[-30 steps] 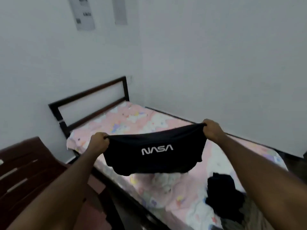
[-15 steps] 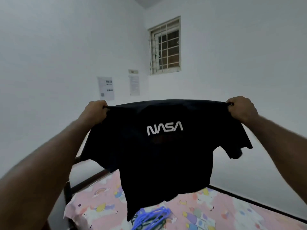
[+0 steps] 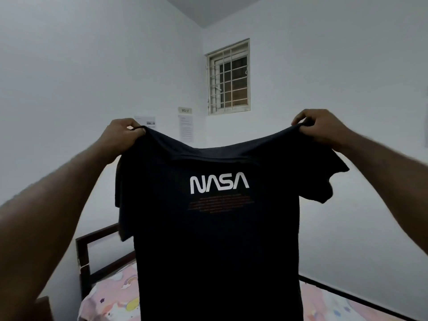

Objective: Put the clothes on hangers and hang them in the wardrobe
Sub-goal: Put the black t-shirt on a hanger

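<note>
We hold a black T-shirt (image 3: 217, 228) up by its shoulders above the bed (image 3: 108, 295), left hand (image 3: 124, 135) and right hand (image 3: 320, 126) each pinching fabric; hanger and wardrobe steps seem ahead.

You face a corner of pale white walls (image 3: 69, 66) with a small barred window (image 3: 229, 77) and posted papers (image 3: 185, 127); below stands a dark bed frame (image 3: 83, 253) under pink patterned bedding (image 3: 111, 295), in dim, even light
</note>
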`<state>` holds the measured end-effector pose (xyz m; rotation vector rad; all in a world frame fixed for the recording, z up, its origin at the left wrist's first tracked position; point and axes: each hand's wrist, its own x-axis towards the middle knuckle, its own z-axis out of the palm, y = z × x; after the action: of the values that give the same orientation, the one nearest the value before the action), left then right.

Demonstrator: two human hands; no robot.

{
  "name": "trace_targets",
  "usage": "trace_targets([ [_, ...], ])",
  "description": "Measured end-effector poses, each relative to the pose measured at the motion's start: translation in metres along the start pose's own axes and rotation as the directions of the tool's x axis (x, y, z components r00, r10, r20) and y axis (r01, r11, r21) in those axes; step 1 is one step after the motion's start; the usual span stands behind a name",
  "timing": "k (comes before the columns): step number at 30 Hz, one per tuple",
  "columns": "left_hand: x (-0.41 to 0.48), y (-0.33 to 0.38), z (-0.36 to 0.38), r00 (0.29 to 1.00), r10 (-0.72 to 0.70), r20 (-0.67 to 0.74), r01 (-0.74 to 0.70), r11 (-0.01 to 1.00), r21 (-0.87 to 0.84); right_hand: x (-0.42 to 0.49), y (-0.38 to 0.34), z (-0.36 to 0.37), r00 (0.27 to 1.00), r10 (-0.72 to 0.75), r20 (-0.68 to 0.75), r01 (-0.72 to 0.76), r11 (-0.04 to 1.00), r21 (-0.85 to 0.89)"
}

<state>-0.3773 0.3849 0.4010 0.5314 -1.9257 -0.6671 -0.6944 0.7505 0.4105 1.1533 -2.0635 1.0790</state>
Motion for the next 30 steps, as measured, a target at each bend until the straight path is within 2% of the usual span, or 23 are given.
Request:
trace_targets([
  [3, -0.007, 0.001, -0.005, 0.987, -0.022, 0.156, 0.03, 0.998, -0.047, 0.003, 0.004, -0.003, 0.993, 0.042, -0.111, -0.046, 0.998, -0.033],
  [5, -0.011, -0.003, -0.006, 0.979, -0.026, 0.204, 0.029, 1.0, -0.012, 0.0, 0.012, 0.0, 0.991, 0.125, -0.054, -0.13, 0.988, -0.084],
  [8, -0.015, -0.013, 0.0, 0.967, -0.072, 0.245, 0.064, 0.997, 0.042, -0.004, 0.02, 0.007, 0.987, 0.162, 0.011, -0.158, 0.976, -0.148],
  [10, -0.017, -0.018, 0.007, 0.965, -0.094, 0.243, 0.085, 0.995, 0.044, -0.007, 0.023, 0.013, 0.987, 0.16, 0.018, -0.157, 0.981, -0.118],
  [13, -0.016, -0.024, 0.02, 0.994, -0.067, 0.089, 0.066, 0.998, 0.013, -0.01, 0.029, 0.018, 0.98, 0.184, -0.072, -0.183, 0.983, 0.028],
  [14, -0.017, -0.028, 0.024, 0.997, -0.058, 0.048, 0.057, 0.998, 0.029, -0.012, 0.033, 0.02, 0.976, 0.213, -0.055, -0.21, 0.976, 0.05],
  [16, -0.021, -0.039, 0.033, 0.993, -0.069, 0.092, 0.055, 0.988, 0.146, -0.019, 0.044, 0.028, 0.96, 0.276, 0.046, -0.279, 0.959, 0.05],
  [21, -0.045, -0.076, 0.063, 0.951, -0.175, 0.257, 0.067, 0.923, 0.38, -0.053, 0.071, 0.056, 0.916, 0.37, 0.156, -0.369, 0.929, -0.04],
  [23, -0.052, -0.087, 0.073, 0.897, -0.251, 0.364, 0.064, 0.888, 0.455, -0.065, 0.073, 0.066, 0.901, 0.389, 0.193, -0.38, 0.921, -0.083],
  [25, -0.059, -0.095, 0.083, 0.857, -0.287, 0.429, 0.053, 0.876, 0.48, -0.075, 0.073, 0.072, 0.895, 0.397, 0.204, -0.376, 0.917, -0.133],
  [26, -0.062, -0.097, 0.087, 0.864, -0.268, 0.427, 0.035, 0.877, 0.479, -0.08, 0.073, 0.074, 0.89, 0.402, 0.215, -0.374, 0.913, -0.161],
  [28, -0.069, -0.103, 0.096, 0.86, -0.249, 0.445, -0.022, 0.853, 0.522, -0.09, 0.074, 0.076, 0.851, 0.443, 0.282, -0.386, 0.892, -0.235],
  [30, -0.084, -0.109, 0.104, 0.773, -0.327, 0.544, -0.067, 0.811, 0.582, -0.103, 0.078, 0.077, 0.781, 0.506, 0.365, -0.423, 0.86, -0.287],
])
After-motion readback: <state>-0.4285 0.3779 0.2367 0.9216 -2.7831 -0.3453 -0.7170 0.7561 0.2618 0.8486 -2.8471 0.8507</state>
